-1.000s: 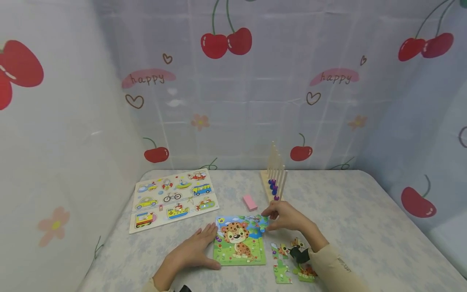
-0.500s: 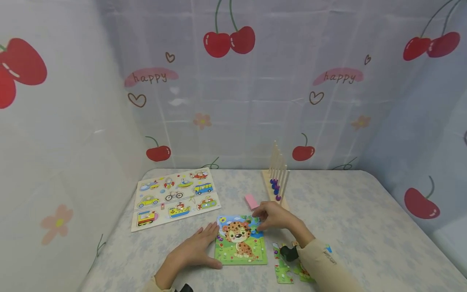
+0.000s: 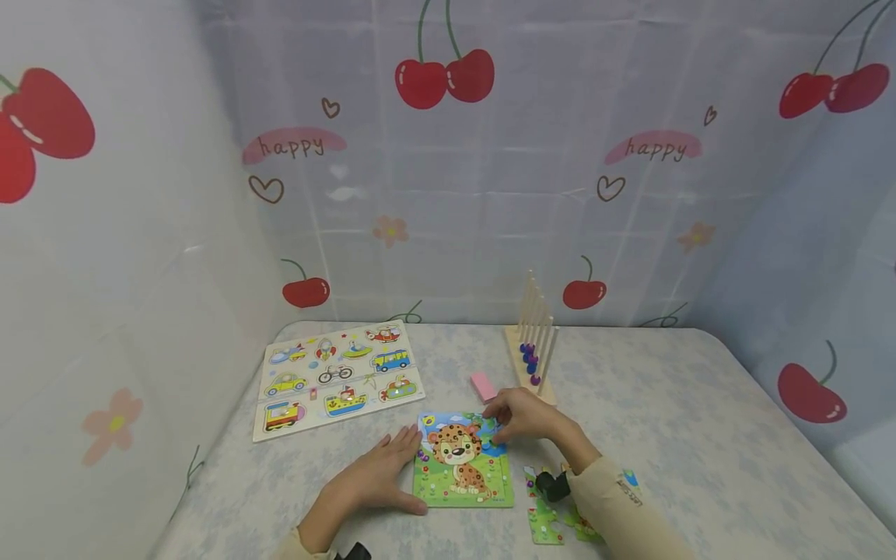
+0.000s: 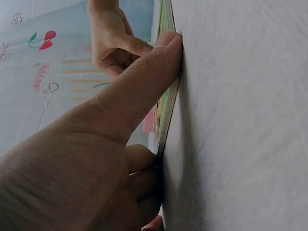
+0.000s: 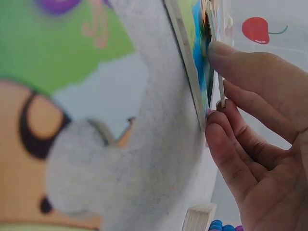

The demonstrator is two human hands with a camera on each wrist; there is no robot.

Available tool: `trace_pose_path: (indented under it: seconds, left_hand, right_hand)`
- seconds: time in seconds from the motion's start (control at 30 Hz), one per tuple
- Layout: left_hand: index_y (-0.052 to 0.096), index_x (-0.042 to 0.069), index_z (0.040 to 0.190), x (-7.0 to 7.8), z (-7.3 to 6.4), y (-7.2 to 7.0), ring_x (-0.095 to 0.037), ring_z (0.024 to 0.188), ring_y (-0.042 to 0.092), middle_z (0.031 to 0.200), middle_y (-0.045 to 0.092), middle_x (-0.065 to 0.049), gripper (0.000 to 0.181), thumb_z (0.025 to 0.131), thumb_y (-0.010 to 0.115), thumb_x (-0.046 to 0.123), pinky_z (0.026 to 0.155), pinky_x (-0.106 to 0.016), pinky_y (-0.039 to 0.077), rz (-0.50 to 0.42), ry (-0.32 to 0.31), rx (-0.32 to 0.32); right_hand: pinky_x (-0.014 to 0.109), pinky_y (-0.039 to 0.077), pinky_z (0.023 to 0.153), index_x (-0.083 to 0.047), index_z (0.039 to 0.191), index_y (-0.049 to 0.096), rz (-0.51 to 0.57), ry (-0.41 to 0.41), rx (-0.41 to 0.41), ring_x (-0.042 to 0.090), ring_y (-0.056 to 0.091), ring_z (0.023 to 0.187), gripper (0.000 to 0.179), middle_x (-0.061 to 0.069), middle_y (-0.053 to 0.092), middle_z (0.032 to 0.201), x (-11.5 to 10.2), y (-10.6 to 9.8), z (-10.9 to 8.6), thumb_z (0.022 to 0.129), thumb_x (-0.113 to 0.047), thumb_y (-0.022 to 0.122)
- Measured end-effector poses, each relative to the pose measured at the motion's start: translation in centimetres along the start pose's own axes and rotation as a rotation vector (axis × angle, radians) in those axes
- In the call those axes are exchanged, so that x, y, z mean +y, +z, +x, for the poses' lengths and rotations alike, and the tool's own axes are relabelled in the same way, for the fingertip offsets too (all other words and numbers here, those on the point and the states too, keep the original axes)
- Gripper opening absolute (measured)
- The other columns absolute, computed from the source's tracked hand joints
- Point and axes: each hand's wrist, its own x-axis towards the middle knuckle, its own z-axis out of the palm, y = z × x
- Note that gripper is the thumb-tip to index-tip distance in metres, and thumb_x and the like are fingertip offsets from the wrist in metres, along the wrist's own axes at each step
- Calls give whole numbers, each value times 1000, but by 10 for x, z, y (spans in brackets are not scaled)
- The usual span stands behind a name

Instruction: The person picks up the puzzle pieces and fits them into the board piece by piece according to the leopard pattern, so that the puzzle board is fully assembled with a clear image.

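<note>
A square jigsaw board (image 3: 462, 491) with a leopard cub picture lies on the table in front of me. My left hand (image 3: 371, 473) rests against its left side, fingers along that edge and thumb (image 4: 166, 55) at the near corner. Over the far right corner, my right hand (image 3: 526, 418) pinches a thin puzzle piece (image 5: 221, 90), which shows edge-on in the right wrist view, tilted close above the picture. Its printed face is mostly hidden by the fingers. Several loose puzzle pieces (image 3: 543, 523) lie to the board's right, partly covered by the right sleeve and wrist camera.
A vehicle peg puzzle (image 3: 339, 383) lies at the back left. A pink block (image 3: 482, 386) sits just beyond the jigsaw board. Behind the right hand stands a wooden peg rack (image 3: 530, 350) with blue and purple beads. A cherry-print curtain (image 3: 448, 194) encloses the table.
The right hand has moved left with the puzzle piece, from beside the board to over its far right corner, and then barely moves. The left hand keeps its place at the board.
</note>
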Motion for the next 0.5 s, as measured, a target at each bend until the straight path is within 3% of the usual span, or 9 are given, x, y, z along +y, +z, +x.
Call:
trace_pose_path:
  seconds: [0.5]
  left_hand:
    - [25,5,154,0,0,1,-27,152,16,163,20,-11,118,68,73,69,125,-50,14,5,0,-8]
  right_hand:
    - [19,49,65,-6,107,74,-72,11,-20,9,54,77,37,1,63,91,-6,2,1,73,-14,83]
